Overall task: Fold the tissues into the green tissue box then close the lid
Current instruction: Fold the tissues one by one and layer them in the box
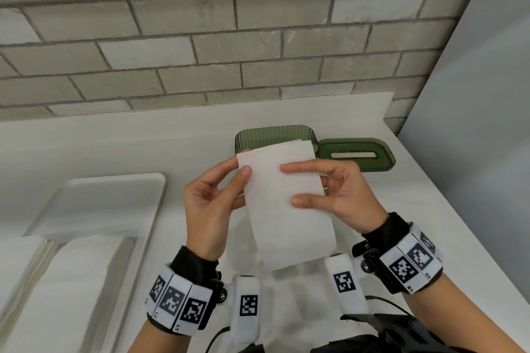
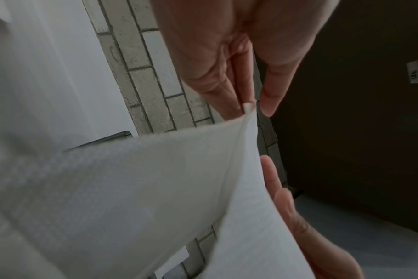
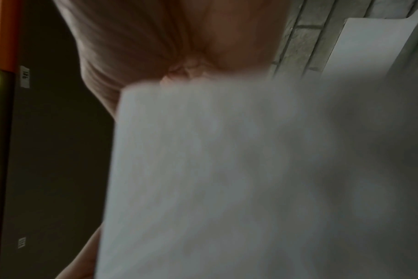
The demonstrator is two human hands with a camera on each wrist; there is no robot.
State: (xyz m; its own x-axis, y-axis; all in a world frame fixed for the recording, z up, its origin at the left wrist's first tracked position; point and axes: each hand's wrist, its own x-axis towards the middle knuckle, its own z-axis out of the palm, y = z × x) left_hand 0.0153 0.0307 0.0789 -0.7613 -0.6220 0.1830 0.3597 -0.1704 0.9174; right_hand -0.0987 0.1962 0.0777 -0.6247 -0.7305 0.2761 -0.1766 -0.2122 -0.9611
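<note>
A white folded tissue is held upright in the air between both hands, in front of the green tissue box. My left hand pinches its upper left edge with thumb and fingers. My right hand pinches its right side, thumb and forefinger on the front. The box stands open on the white counter, partly hidden by the tissue. Its green lid with a slot lies flat to the right of the box. The left wrist view shows the tissue pinched at its corner. In the right wrist view the blurred tissue fills most of the picture.
A metal tray lies on the counter at the left, with white tissue material in it. A grey brick wall runs behind the counter. A pale panel rises at the right, beyond the counter's right edge.
</note>
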